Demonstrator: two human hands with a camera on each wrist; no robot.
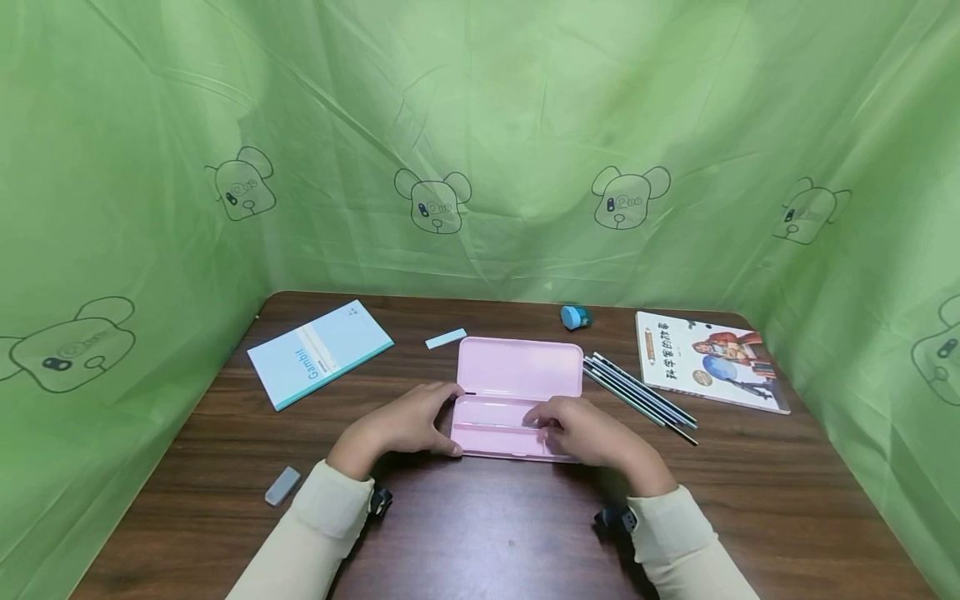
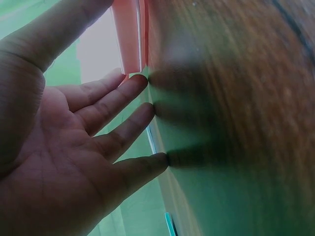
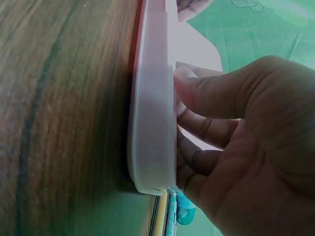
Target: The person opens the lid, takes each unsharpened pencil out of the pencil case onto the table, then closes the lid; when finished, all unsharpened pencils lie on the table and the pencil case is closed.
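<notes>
Since the open pink case (image 1: pixel 517 404) lies mid-table, held only at its ends, it could skid or its lid snap shut if either hand presses unevenly. The left hand (image 1: pixel 408 425) touches the nine o'clock end with straight, relaxed fingers; the right hand (image 1: pixel 588 433) curls its fingers into the tray. Pencils (image 1: pixel 641 398) crowd three o'clock; bare table (image 1: pixel 487 533) lies at six, toward the near edge.

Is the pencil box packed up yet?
Not yet. The pink pencil case lies open with its tray looking empty. The left hand steadies its left end; the right hand rests on its tray. The pencils, eraser and sharpener are still outside.
</notes>
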